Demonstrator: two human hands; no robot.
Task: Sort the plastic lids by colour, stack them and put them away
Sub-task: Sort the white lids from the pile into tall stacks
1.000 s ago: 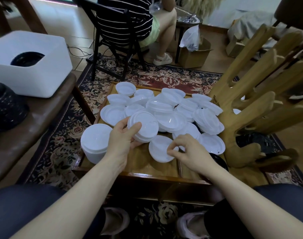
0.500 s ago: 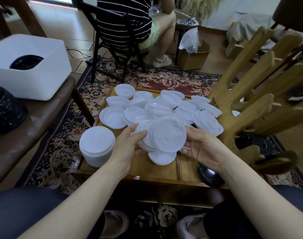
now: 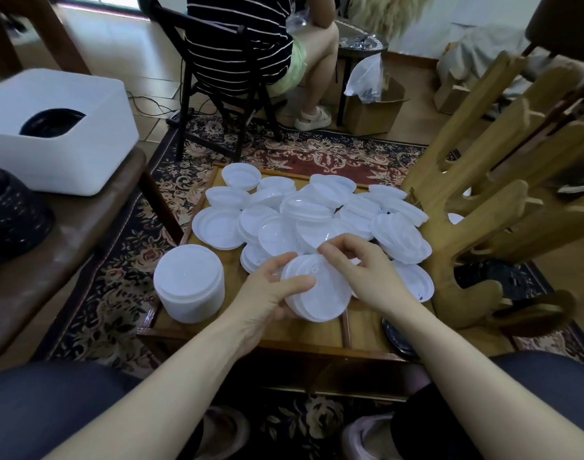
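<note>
- At the far left a dark rounded object [image 3: 8, 214] sits on a brown bench [image 3: 68, 247]; the frame edge cuts it off and its make is hard to tell.
- Behind it on the bench stands a white box [image 3: 84, 134] with something black inside, seen only through an opening in its top.
- On the near left corner of the low wooden table [image 3: 317, 336] stands a neat stack of white lids [image 3: 189, 282], upright, well clear of the hands.
- The left hand [image 3: 267, 298] grips a small held stack of white lids [image 3: 317, 293] just above the table, thumb lying across the top lid and fingers curled under the edge; how many lids it holds cannot be counted.
- The right hand [image 3: 367, 273] rests on the far edge of the same held stack, fingers bent, thumb and forefinger pinching at the rim; its palm covers that side of the lids.
- Beyond the hands a loose pile of white lids [image 3: 317, 210] overlaps across the table, many partly buried.
- A black lid [image 3: 396, 336] peeks out under the right forearm, mostly hidden.
- At the right a hand-shaped wooden stand [image 3: 466, 207] hides the table's far edge and part of the pile.
</note>
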